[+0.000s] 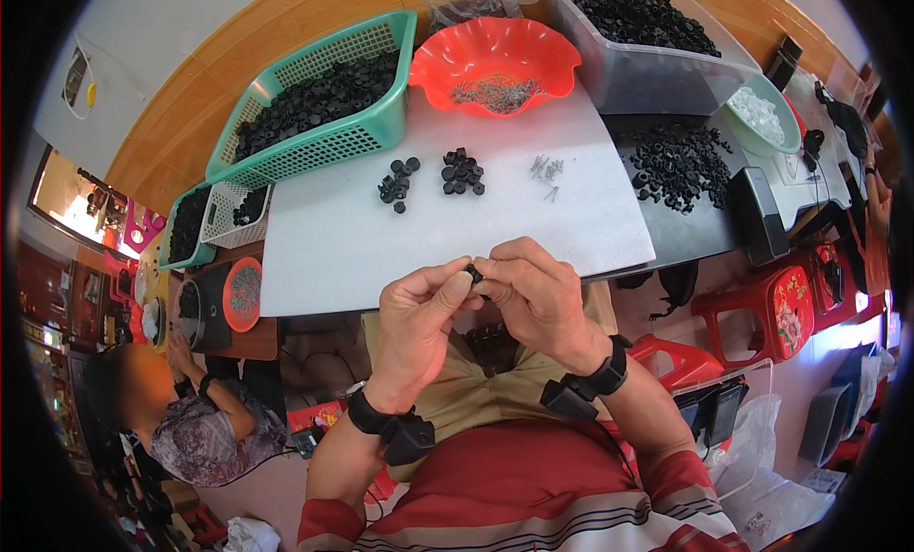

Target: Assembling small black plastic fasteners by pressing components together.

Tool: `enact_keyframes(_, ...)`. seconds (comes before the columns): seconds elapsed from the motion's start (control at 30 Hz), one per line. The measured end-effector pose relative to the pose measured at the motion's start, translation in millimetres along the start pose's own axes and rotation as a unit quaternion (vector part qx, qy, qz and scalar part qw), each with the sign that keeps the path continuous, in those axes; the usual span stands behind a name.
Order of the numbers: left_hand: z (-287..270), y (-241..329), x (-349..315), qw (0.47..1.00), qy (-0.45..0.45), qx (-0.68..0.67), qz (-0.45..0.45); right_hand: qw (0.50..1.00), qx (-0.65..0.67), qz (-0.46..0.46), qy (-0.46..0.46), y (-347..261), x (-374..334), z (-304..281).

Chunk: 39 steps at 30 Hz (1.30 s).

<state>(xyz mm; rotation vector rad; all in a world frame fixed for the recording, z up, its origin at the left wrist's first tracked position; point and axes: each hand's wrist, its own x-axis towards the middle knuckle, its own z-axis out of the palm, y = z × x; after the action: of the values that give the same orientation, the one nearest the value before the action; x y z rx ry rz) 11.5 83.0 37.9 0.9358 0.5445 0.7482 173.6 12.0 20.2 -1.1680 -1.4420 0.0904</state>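
Note:
Just over the front edge of the white sheet (324, 252), I pinch a small black plastic part (473, 275) between both hands. My left hand (419, 314) has it between thumb and forefinger. From the other side, the fingertips of my right hand (538, 300) close on the same part and hide most of it. Two small piles of black round parts lie beyond my hands, a left pile (394, 185) and a right pile (462, 173). To their right are several thin metal pins (546, 173).
A green basket (314, 138) of black parts, a red wavy bowl (433, 62) of metal pins and a clear bin (647, 90) line the back. Loose black parts (681, 167) lie at right, near a green bowl (795, 138) of clear pieces. Another person (205, 433) sits at left.

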Motion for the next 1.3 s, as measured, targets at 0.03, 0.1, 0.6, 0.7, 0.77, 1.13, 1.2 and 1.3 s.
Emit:
enact_keyframes(0.03,0.4,-0.7,-0.2,1.0,0.0,0.0,0.0,1.0,0.004,0.005,-0.004,0.5,0.4,-0.1)
enact_keyframes(0.1,1.8,-1.8,-1.6,1.0,0.01,0.009,-0.004,1.0,0.007,0.01,-0.007,0.4,0.6,-0.7)
enact_keyframes(0.6,-3.2,5.9,-9.5,0.999,-0.006,0.044,0.016,0.981,0.139,0.102,-0.088,0.2,10.2,-13.2)
enact_keyframes(0.7,-6.7,7.0,-10.5,0.999,0.005,0.025,0.019,0.975,0.166,0.122,-0.086,1.4,7.8,-14.5)
enact_keyframes(0.77,-7.0,11.0,-9.7,1.0,0.013,0.012,0.015,0.975,0.166,0.125,-0.084,2.0,6.9,-15.8)
enact_keyframes(1.13,-14.8,20.4,-6.4,0.98,0.057,0.156,0.114,0.948,0.235,0.199,-0.087,8.3,5.8,-17.5)
enact_keyframes(1.2,-16.5,22.8,-6.4,0.967,0.074,0.211,0.121,0.944,0.231,0.211,-0.1,6.9,8.5,-20.8)
enact_keyframes(1.3,-20.4,22.7,-7.6,0.961,0.072,0.226,0.14,0.936,0.242,0.229,-0.114,5.6,9.0,-22.4)
